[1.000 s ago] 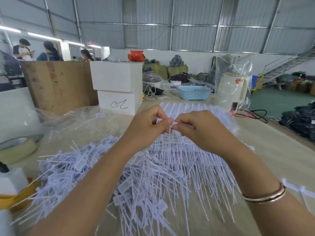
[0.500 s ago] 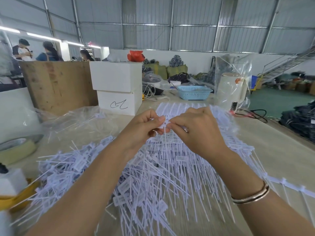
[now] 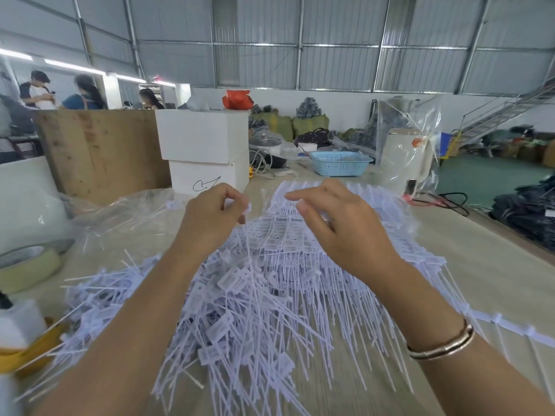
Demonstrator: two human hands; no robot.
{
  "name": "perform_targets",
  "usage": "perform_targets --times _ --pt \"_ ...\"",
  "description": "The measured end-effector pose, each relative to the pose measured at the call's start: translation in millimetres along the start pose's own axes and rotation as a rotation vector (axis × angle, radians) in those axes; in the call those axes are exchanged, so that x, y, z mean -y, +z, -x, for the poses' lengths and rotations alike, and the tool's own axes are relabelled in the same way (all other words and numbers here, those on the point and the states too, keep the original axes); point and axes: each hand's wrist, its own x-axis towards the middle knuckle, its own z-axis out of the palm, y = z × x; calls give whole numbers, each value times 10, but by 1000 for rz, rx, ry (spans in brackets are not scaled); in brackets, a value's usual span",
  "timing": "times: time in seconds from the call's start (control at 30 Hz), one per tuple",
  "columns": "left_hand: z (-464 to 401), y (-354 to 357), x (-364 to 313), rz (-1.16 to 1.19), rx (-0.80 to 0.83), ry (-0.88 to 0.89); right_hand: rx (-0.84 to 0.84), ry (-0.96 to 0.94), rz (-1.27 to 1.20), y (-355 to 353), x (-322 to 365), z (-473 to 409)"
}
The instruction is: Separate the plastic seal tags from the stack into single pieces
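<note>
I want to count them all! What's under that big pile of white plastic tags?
The pile of tags lies on a pale wooden table, which shows around it. The left hand pinches one tag above it. Anything buried underneath is covered by the tags.

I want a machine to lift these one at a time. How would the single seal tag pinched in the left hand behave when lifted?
The tag in the left hand hangs by its head with the thin tail drooping, so it is probably floppy and very light. The loose pile lies tangled, so tails may well snag neighbours. The smooth plastic could slip from a weak pinch.
</note>
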Motion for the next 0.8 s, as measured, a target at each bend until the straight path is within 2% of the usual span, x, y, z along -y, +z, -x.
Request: perform_targets --times 0.1,0.13,0.2,0.27,0.3,0.37,0.5,0.67,0.8 --pt "29 26 58 -458 28 63 135 10 19 21 20 4" --pt "38 36 55 -534 12 106 185 21 31 34 22 6" --pt "79 63 -31 -398 -9 268 281 61 28 64 29 10" --pt "154 101 -200 -128 102 397 326 80 -24 91 28 12" --pt "198 123 -280 -69 174 414 313 88 -69 95 12 11" --pt "249 172 -364 -108 247 417 257 119 -169 76 -30 -6" --pt "275 195 -385 -114 211 425 253 127 -222 43 -44 -15" --pt "263 149 -349 -27 220 416 313 75 29 6 -86 -38" --pt "271 182 -340 -19 240 444 353 88 38 7 -74 -28"
